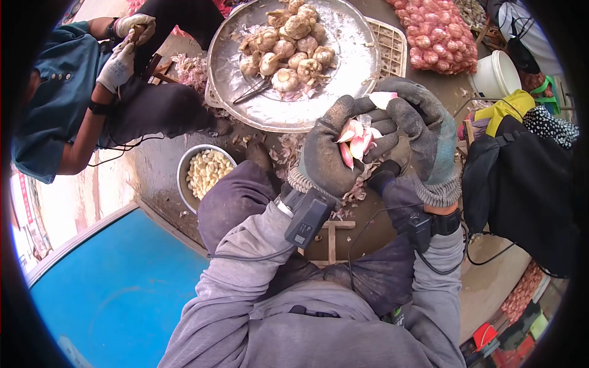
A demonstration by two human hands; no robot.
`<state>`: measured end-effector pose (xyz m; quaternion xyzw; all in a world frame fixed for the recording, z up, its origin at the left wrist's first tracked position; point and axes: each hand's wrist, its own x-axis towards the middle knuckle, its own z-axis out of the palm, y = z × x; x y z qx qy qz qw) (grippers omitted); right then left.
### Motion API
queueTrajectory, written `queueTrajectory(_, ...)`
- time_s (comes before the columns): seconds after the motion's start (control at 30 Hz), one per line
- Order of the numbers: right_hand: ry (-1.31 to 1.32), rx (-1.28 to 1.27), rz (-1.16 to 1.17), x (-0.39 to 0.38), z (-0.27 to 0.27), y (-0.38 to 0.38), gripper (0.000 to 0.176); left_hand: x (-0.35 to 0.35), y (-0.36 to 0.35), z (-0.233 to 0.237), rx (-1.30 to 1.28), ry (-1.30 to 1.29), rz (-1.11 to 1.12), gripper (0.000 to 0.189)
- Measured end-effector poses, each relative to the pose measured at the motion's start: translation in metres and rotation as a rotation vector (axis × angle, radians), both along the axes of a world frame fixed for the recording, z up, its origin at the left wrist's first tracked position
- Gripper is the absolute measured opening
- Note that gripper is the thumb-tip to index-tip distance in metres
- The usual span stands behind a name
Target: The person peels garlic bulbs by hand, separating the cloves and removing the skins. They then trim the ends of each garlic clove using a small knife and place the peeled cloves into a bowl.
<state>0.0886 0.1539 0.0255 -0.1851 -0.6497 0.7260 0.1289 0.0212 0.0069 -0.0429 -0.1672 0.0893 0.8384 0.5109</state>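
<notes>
My left hand (328, 153), in a dark, dusty work glove, is cupped around several pink-and-white garlic cloves (357, 142). Close beside it, my gloved right hand (431, 126) has its fingers curled, with a single garlic clove (383, 99) at the tips of its thumb and finger. Just beyond both hands, whole garlic bulbs (287, 49) are heaped on a round metal tray (359, 92). A dark slim tool (253, 91), perhaps a knife, lies on that tray near its front left.
A metal bowl (182, 173) of peeled cloves stands by my left knee. At left, a person in white gloves (116, 69) handles a bulb. Red net sacks (435, 37) and a white bucket (498, 72) are at back right. A blue panel (123, 288) lies front left.
</notes>
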Motion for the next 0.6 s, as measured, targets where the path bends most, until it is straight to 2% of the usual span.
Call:
queueTrajectory(0.03, -0.014, -0.046, -0.043, 0.0, 0.003, 0.0, 0.025, -0.001, 0.0, 0.01, 0.0, 0.0, -0.001, 0.041)
queueTrajectory(0.07, 0.071, 0.091, -0.11, -0.003, -0.007, 0.002, 0.025, -0.001, -0.002, 0.019, -0.135, 0.316, -0.027, 0.04)
queueTrajectory(0.1, 0.073, 0.092, -0.111, -0.002, -0.006, 0.003, 0.025, -0.001, -0.005, 0.023, -0.267, 0.634, -0.052, 0.042)
queueTrajectory(0.13, 0.021, 0.065, -0.115, -0.001, -0.005, 0.004, 0.025, -0.001, -0.008, 0.023, -0.265, 0.635, -0.051, 0.042)
queueTrajectory(0.2, -0.03, 0.048, -0.118, 0.001, -0.004, 0.008, 0.025, -0.001, -0.012, 0.017, -0.394, 1.101, -0.047, 0.043)
queueTrajectory(0.33, -0.092, 0.081, -0.079, 0.002, -0.008, 0.006, 0.027, 0.0, -0.018, 0.007, -0.32, 1.064, -0.009, 0.047)
queueTrajectory(0.4, -0.098, 0.071, -0.089, 0.003, -0.01, 0.004, 0.028, -0.003, -0.02, 0.008, -0.22, 0.836, -0.03, 0.047)
queueTrajectory(0.43, -0.096, 0.034, -0.082, 0.003, -0.011, 0.005, 0.029, -0.006, -0.021, 0.01, -0.22, 0.837, -0.03, 0.047)
queueTrajectory(0.5, -0.093, 0.001, -0.077, 0.005, -0.012, 0.006, 0.029, -0.012, -0.023, 0.018, -0.375, 0.906, -0.03, 0.04)
queueTrajectory(0.53, -0.131, 0.004, -0.099, 0.005, -0.012, 0.005, 0.028, -0.02, -0.019, 0.025, -0.355, 0.487, -0.051, 0.038)
queueTrajectory(0.6, -0.167, 0.006, -0.123, 0.005, -0.015, 0.007, 0.027, -0.023, -0.019, 0.036, -0.41, 0.589, -0.079, 0.039)
